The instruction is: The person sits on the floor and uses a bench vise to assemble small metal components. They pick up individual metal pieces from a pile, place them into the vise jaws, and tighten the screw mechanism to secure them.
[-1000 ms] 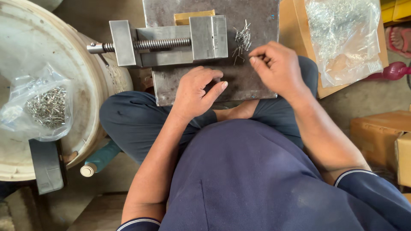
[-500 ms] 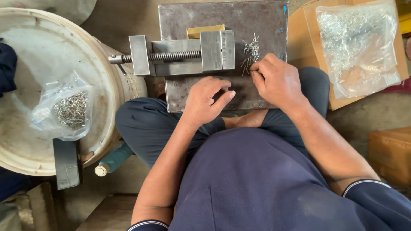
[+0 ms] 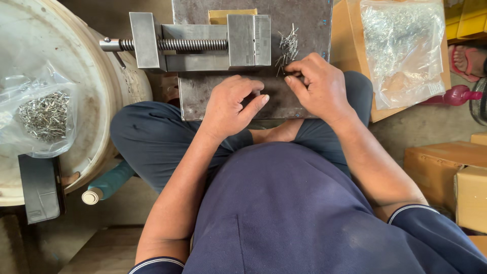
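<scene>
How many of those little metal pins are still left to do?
Hard to count. A bag of pins lies on the drum's lid. The right hand pinches at a loose pin pile beside the vise; the left hand rests close by. Another bag looks full.

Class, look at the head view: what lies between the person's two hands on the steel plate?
In the head view, only bare grey steel plate shows between the left hand and the right hand; the loose pins lie beyond the right hand's fingertips.
</scene>
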